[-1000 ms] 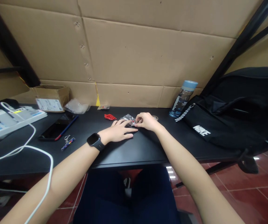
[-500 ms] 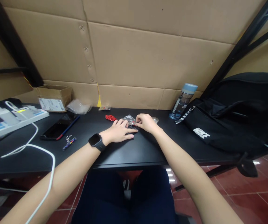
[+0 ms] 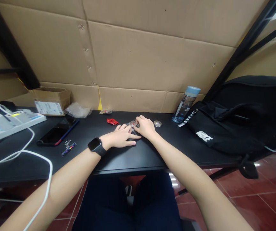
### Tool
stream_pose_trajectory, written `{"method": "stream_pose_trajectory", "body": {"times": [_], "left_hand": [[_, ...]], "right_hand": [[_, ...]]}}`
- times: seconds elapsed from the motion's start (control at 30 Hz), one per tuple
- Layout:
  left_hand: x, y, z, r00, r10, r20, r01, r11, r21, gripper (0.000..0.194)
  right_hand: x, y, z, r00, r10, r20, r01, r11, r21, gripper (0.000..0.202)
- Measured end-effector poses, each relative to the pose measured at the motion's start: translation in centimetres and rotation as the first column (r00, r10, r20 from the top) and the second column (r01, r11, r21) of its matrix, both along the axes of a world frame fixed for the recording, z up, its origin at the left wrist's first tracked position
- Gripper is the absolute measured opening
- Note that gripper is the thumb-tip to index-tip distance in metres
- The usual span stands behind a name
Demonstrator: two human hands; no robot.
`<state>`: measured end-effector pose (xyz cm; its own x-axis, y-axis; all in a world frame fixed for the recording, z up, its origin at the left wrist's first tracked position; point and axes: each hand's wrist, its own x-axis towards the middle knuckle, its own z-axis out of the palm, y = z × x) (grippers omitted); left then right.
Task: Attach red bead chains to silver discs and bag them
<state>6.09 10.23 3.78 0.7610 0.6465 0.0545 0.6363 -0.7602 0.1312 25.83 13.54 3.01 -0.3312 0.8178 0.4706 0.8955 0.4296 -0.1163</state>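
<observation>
A small clear plastic bag point(image 3: 132, 123) with something red inside lies on the black desk between my two hands. My left hand point(image 3: 120, 135), with a dark watch point(image 3: 96, 145) on its wrist, lies palm down with fingers stretched out, its fingertips at the bag's near left edge. The fingers of my right hand point(image 3: 145, 125) are bent together over the right side of the bag and pinch it. What exactly sits under the fingertips is hidden. A bundle of red pieces point(image 3: 112, 121) lies just left of the bag. To the right is a roll of clear tape point(image 3: 157, 123).
A water bottle point(image 3: 186, 104) and a black backpack point(image 3: 236, 118) stand on the right. On the left are a phone point(image 3: 58, 131), a keychain point(image 3: 69, 149), a cardboard box point(image 3: 50, 101), plastic wrapping point(image 3: 78, 110) and a power strip point(image 3: 15, 125). A white cable point(image 3: 49, 173) crosses my left forearm.
My right hand has shifted slightly left and down over the bag, uncovering the tape roll. My left hand stays nearly in place. The whole view has moved a little.
</observation>
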Motion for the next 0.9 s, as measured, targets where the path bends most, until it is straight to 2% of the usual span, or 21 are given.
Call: {"method": "stream_pose_trajectory", "body": {"times": [0.1, 0.17, 0.23, 0.3, 0.4, 0.5, 0.63, 0.77, 0.9], "left_hand": [[-0.3, 0.2, 0.4, 0.998, -0.012, 0.055, 0.011, 1.000, 0.010, 0.039], [-0.7, 0.4, 0.8, 0.994, -0.022, 0.108, 0.019, 0.999, 0.029, 0.033], [-1.1, 0.6, 1.1, 0.983, -0.029, 0.179, 0.020, 0.998, 0.055, 0.028], [-1.5, 0.9, 1.3, 0.968, -0.013, 0.250, -0.011, 0.995, 0.096, 0.035], [-1.6, 1.4, 0.9, 0.951, 0.089, 0.295, -0.157, 0.964, 0.216, 0.049], [-1.1, 1.7, 0.2, 0.952, 0.169, 0.254, -0.252, 0.905, 0.342, 0.038], [0.0, 2.0, -0.6, 0.967, 0.163, 0.194, -0.232, 0.877, 0.420, 0.019], [0.4, 2.0, -0.9, 0.966, 0.143, 0.217, -0.222, 0.887, 0.405, 0.015], [0.0, 2.2, -0.9, 0.925, 0.153, 0.349, -0.255, 0.929, 0.268, 0.018]], "right_hand": [[1.1, 0.4, 0.1, 0.976, 0.165, -0.141, -0.178, 0.980, -0.085, 0.019], [2.3, 0.8, 0.4, 0.924, 0.292, -0.247, -0.331, 0.934, -0.132, 0.027], [3.7, 1.1, 1.0, 0.875, 0.335, -0.349, -0.410, 0.897, -0.168, 0.028], [4.9, 1.3, 1.5, 0.861, 0.304, -0.407, -0.404, 0.895, -0.186, 0.022], [5.8, 1.6, 1.7, 0.893, 0.275, -0.355, -0.361, 0.910, -0.203, 0.020], [5.6, 1.9, 1.3, 0.913, 0.299, -0.278, -0.364, 0.905, -0.219, 0.029], [4.6, 2.1, 0.5, 0.908, 0.356, -0.220, -0.397, 0.899, -0.185, 0.018], [4.2, 2.2, 0.2, 0.897, 0.392, -0.205, -0.426, 0.890, -0.162, 0.006], [4.5, 2.3, 0.1, 0.879, 0.367, -0.306, -0.432, 0.883, -0.184, 0.006]]}}
